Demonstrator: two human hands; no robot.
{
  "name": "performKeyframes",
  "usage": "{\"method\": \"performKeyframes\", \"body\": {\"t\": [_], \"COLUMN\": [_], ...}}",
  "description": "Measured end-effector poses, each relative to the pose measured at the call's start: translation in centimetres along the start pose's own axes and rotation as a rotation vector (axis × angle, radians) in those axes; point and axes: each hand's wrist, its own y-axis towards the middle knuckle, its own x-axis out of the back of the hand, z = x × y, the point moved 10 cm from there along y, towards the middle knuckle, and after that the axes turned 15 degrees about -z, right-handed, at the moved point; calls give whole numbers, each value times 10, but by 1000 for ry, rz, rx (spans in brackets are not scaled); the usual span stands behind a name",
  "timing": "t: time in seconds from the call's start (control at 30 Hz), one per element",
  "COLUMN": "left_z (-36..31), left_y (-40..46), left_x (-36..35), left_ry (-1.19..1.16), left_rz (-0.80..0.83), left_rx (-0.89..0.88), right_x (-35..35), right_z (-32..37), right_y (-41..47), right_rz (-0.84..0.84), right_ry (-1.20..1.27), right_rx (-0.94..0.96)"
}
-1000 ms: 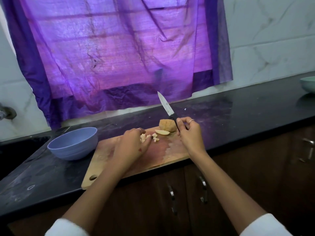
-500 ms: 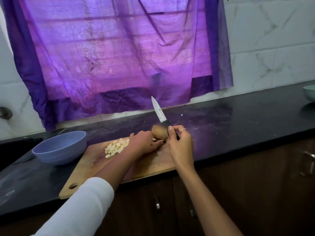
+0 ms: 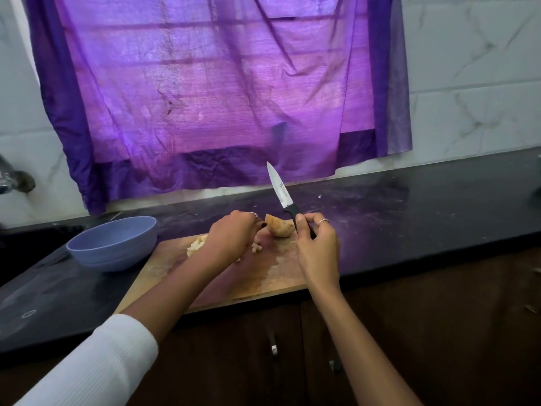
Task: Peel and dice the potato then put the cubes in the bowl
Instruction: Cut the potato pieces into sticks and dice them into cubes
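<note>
A wooden cutting board (image 3: 263, 278) lies on the black counter. My left hand (image 3: 231, 237) is cupped over a pile of pale potato cubes (image 3: 196, 247), fingers curled down onto them; a few more cubes (image 3: 257, 248) show at its right. An unpeeled potato chunk (image 3: 279, 228) sits at the board's far edge between my hands. My right hand (image 3: 317, 249) grips the black handle of a knife (image 3: 279, 187), whose blade points up and away, clear of the potato. A blue bowl (image 3: 114, 244) stands just left of the board; I cannot see inside it.
The black counter (image 3: 409, 218) runs right of the board, with a purple curtain (image 3: 219, 98) hanging behind it. A sink recess (image 3: 35, 238) and a tap (image 3: 14, 180) are at the far left. Cabinet doors with handles (image 3: 273, 344) sit below the counter edge.
My left hand moved left from beside the potato chunk onto the cube pile and curled over it. The right hand keeps the knife upright in about the same place.
</note>
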Motion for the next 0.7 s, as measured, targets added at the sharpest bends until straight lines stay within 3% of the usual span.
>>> {"method": "performKeyframes", "body": {"t": [0.17,0.47,0.7], "left_z": [32,58,76], "left_y": [-50,-110,-120], "left_x": [42,50,60], "left_ry": [-431,-265,-381], "left_rz": [-148,-138,-92], "left_rx": [251,246,330], "right_x": [0,1,10], "right_z": [4,30,49], "right_y": [-2,-36,-66], "right_rz": [15,245,454], "right_ry": [-13,-186,-302], "right_rx": [39,178,178]}}
